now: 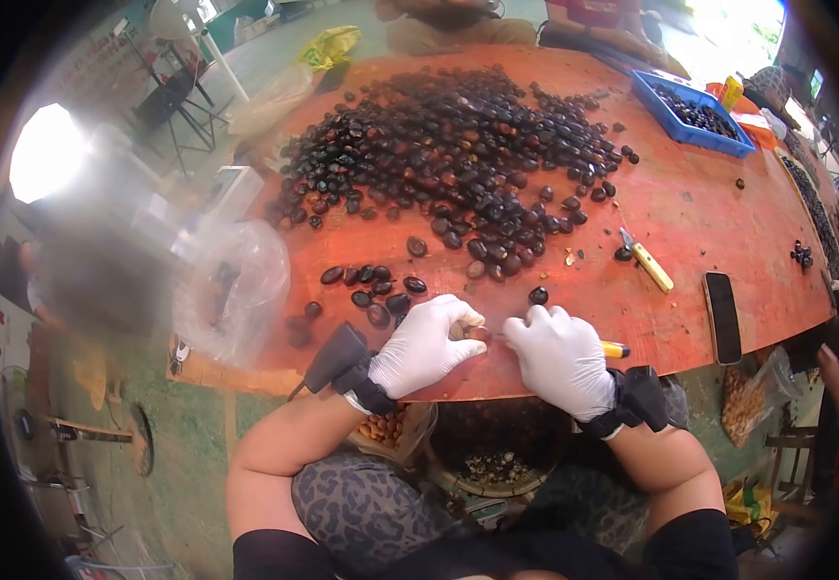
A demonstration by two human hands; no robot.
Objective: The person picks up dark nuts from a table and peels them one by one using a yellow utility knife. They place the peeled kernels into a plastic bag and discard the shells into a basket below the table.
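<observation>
My left hand [429,340], in a white glove, pinches a brown, partly pale nut [475,333] between thumb and fingers at the table's near edge. My right hand [559,356], also gloved, is closed around a small knife whose yellow handle end [617,349] sticks out to the right. Its blade points left toward the nut; whether it touches is too small to tell. One dark nut [538,296] lies just beyond my right hand. Several glossy dark nuts [381,288] lie beyond my left hand.
A large heap of dark nuts [458,145] covers the far part of the red table [690,213]. On the right are a yellow-handled knife [653,269], a phone [723,319] and a blue tray [700,141]. A basket with scraps [492,469] stands below. People sit across the table.
</observation>
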